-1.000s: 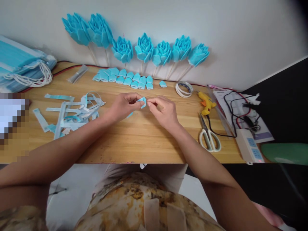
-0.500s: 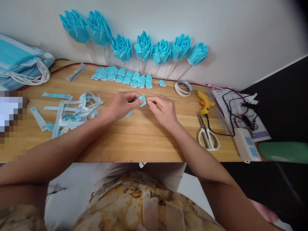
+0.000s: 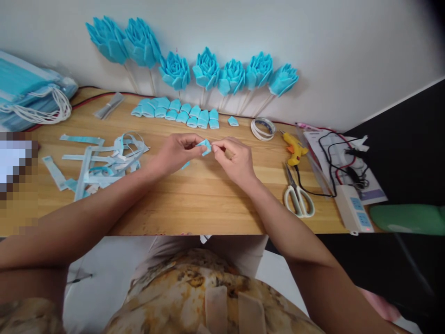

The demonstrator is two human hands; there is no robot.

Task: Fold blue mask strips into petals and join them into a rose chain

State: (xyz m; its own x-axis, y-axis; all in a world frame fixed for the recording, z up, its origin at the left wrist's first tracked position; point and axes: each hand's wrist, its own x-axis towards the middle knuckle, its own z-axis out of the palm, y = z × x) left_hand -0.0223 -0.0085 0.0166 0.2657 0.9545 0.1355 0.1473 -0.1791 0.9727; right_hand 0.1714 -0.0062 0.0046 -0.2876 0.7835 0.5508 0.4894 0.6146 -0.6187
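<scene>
Holding small blue piece (image 3: 206, 147) at ctr of frame, above desk (image 3: 215, 204), pinched btw thumb & fingers of left hand (image 3: 182, 149). At piece's R edge, right hand (image 3: 235, 157) w/ thumb & fingertips together, seemingly pinching that edge; too small to tell how much caught.

Main risk, prob.: crushing the fold or skewing the shape, from squeezing too hard or tugging unevenly on so thin-looking a bit. Could also drop it if pinched too lightly; then easy to mix up w/ scrap (image 3: 186, 164), just below left hand, or strips (image 3: 82, 171), mid-left, near left forearm (image 3: 118, 202). Might drag those along too by sweeping L.

Could knock petals (image 3: 182, 117), upper ctr, out of line, or jostle flowers (image 3: 206, 69) at top, by reaching fwd too low. Mid-right: scissors (image 3: 295, 187) pointing up toward glue gun (image 3: 295, 144). Might get poked or snag cord (image 3: 310, 193) by groping there w/out looking; burns possible too, but can't tell whether hot.
</scene>
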